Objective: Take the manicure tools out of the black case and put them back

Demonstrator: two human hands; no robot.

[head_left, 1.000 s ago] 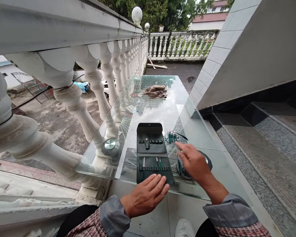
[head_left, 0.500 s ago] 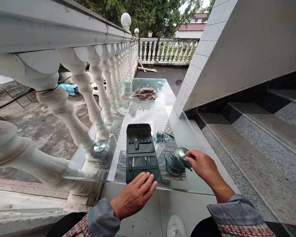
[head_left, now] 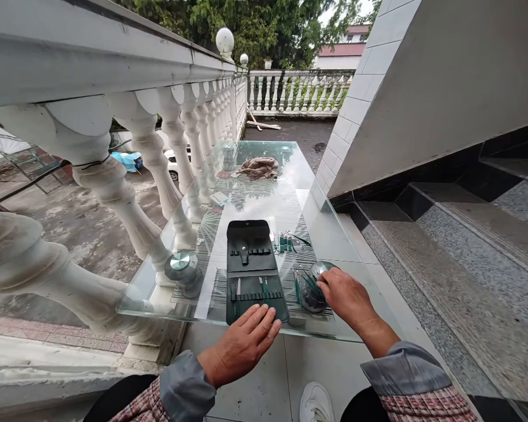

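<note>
A black tool case (head_left: 251, 264) lies unfolded on the glass table. Several slim tools (head_left: 264, 285) sit in the elastic loops of its lower panel. My left hand (head_left: 246, 337) rests flat on the case's near edge, fingers stretched out. To the right, several thin green-handled tools (head_left: 308, 280) lie on the glass above a round metal table support (head_left: 322, 268). My right hand (head_left: 345, 296) is over their right ends with thumb and fingertips pinched together. What the pinch holds is hidden. Green nail clippers (head_left: 285, 241) lie in a row beyond, beside a dark plier-like tool (head_left: 300, 239).
A crumpled brown cloth (head_left: 259, 168) lies at the far end of the glass table (head_left: 334, 234), with a small card (head_left: 219, 198) nearer on the left. A white balustrade (head_left: 134, 140) runs along the left side. Stone stairs (head_left: 422, 234) rise on the right.
My right hand has moved left over the green-handled tools, covering more of them. My left hand stays on the case edge.
</note>
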